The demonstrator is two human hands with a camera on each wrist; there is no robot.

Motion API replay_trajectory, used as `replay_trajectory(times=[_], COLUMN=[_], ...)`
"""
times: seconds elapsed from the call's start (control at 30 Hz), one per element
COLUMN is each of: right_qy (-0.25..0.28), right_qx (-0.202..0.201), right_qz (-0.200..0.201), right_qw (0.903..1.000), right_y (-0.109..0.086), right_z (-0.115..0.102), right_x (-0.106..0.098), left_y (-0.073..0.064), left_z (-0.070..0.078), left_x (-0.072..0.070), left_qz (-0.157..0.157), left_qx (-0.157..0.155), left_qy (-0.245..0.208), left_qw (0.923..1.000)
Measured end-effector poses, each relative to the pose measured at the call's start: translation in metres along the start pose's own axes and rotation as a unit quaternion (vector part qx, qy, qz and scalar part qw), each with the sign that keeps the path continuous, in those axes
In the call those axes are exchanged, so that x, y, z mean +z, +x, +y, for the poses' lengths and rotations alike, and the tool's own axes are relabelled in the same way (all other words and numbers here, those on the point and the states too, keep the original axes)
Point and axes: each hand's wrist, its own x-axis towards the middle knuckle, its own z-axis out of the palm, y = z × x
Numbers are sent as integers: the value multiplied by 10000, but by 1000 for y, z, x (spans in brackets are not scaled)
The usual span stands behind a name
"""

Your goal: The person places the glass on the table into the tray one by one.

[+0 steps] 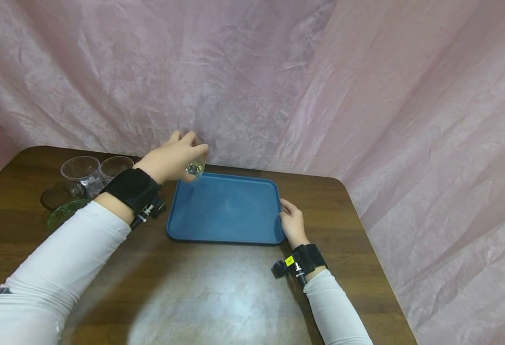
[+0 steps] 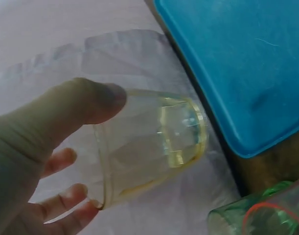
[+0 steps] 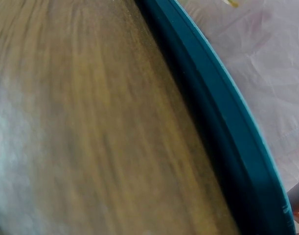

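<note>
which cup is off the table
The faintly yellow, clear cup, held up in the left hand; the other cups sit grouped on the left side of the table.

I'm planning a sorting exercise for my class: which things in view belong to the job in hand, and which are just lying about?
In the job:
- left hand, holding a clear yellowish cup
- right hand, at the tray's right edge
- blue tray

Apparently idle:
- other cups, off left, possibly meant for the job
- pink curtain, backdrop
</note>
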Motion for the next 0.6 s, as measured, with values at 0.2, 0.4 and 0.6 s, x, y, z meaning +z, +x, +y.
replay_trajectory(times=[0.2,0.4,0.6], right_qy=[-2,-24,-75], right_qx=[45,60,92], right_qz=[12,9,-4], right_qw=[10000,10000,9999], right_y=[-1,-1,-1], right_z=[0,-1,-1], right_x=[-1,0,0], left_y=[17,27,31], left_z=[-3,-7,-18], left_x=[13,29,47], left_qz=[-189,-438,-699], left_qx=[-366,-703,-858], left_qy=[-181,-328,-371], left_qw=[9990,9960,9932])
